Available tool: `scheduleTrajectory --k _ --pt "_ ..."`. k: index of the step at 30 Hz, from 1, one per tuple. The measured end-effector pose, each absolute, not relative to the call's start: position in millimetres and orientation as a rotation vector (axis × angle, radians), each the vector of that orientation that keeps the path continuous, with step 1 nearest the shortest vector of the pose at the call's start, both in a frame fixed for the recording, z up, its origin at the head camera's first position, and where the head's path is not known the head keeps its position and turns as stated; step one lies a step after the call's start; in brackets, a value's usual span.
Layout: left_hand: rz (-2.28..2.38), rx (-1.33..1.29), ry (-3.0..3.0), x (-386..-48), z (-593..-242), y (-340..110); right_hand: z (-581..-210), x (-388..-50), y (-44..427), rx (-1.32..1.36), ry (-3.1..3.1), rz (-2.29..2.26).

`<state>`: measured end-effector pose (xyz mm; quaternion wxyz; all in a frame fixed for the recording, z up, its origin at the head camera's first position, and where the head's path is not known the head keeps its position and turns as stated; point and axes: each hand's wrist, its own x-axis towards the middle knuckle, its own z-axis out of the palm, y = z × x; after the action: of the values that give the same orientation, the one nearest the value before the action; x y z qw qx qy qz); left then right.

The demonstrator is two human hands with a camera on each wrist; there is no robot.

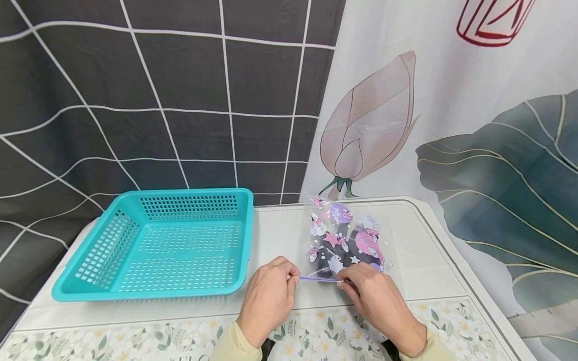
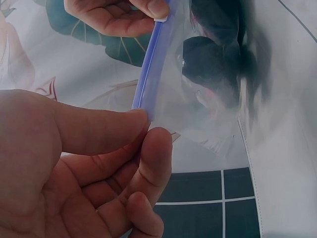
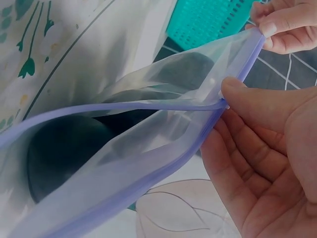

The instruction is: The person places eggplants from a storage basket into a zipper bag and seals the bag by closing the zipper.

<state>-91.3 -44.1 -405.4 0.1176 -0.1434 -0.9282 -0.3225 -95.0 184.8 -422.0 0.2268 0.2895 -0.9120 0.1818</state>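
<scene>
A clear plastic zip bag (image 1: pixel 331 238) printed with pink and purple cartoon figures lies at the table's right half. Dark items (image 3: pixel 67 153) show inside it; their kind is hard to tell. At the bag's left corner my left hand (image 1: pixel 271 291) pinches the purple zip strip (image 2: pixel 148 69) between thumb and fingers. My right hand (image 1: pixel 377 301) pinches the small white slider (image 2: pixel 161 20) partway along that strip. Between the two hands the strip looks joined. On the other side of the slider, the right wrist view shows the bag's mouth gaping.
A turquoise slotted basket (image 1: pixel 153 292) stands left of the bag. Beneath both is a pale tabletop cover (image 1: pixel 275 228) with a floral band (image 1: pixel 149 338) along the near side. Behind hang a dark gridded cloth (image 1: pixel 189 75) and a white curtain with plant drawings (image 1: pixel 370 30).
</scene>
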Motion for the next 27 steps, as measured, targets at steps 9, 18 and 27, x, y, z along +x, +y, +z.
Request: scheduleTrajectory --k 9,18,27 --pt "-0.956 -0.424 -2.738 -90 -404 -43 -422 -94 189 0.784 -2.525 0.500" --pt "-0.955 -0.476 -2.731 -89 -404 -44 -421 -92 192 0.768 -2.540 0.497" --pt "-0.938 -0.538 -2.752 -89 -403 -45 -422 -93 197 0.763 -2.563 0.512"
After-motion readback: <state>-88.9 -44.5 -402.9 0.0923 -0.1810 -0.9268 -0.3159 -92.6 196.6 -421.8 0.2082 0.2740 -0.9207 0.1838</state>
